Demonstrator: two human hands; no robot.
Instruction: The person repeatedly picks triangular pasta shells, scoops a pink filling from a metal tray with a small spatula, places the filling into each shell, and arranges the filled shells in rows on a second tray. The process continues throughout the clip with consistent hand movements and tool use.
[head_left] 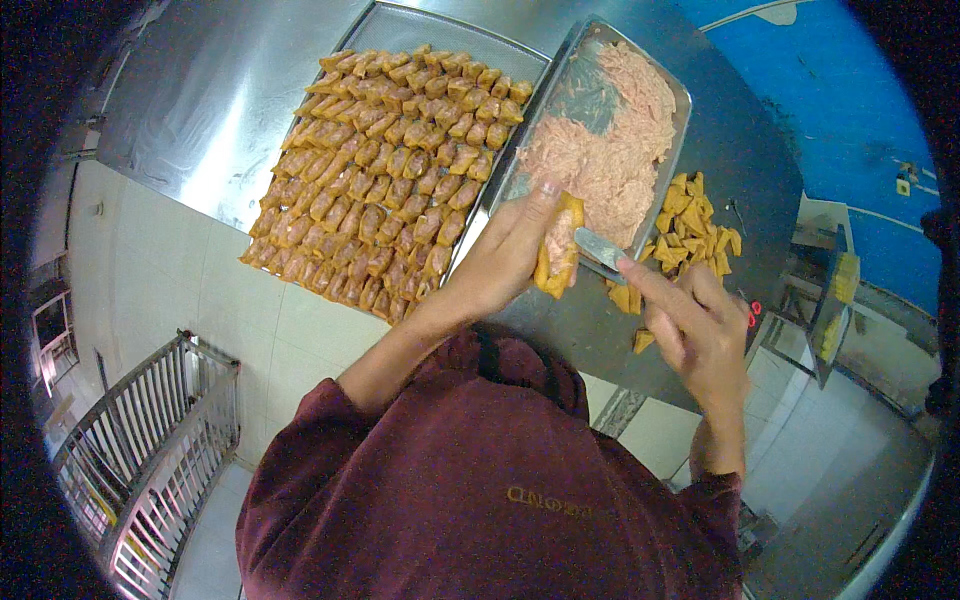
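My left hand (507, 245) is closed around a golden-brown tofu puff (552, 278), slit open with pale pink minced meat showing in it. A small flat metal spreading knife (598, 247) is gripped in my right hand (695, 318), and its blade reaches to the puff's opening. Just beyond both hands lies a metal tray (684, 105) of pink minced meat (625, 140), its base showing in patches. To the left, a larger tray (440, 28) carries many rows of filled puffs (375, 185). Unfilled tofu pieces (690, 225) are heaped right of the meat tray, partly behind my right hand.
The trays rest on a metal table (270, 60), whose dark right part (745, 150) borders a blue surface (840, 120). Something with red loops (754, 313) lies near my right wrist. A metal rack (150, 450) stands on the tiled floor at lower left.
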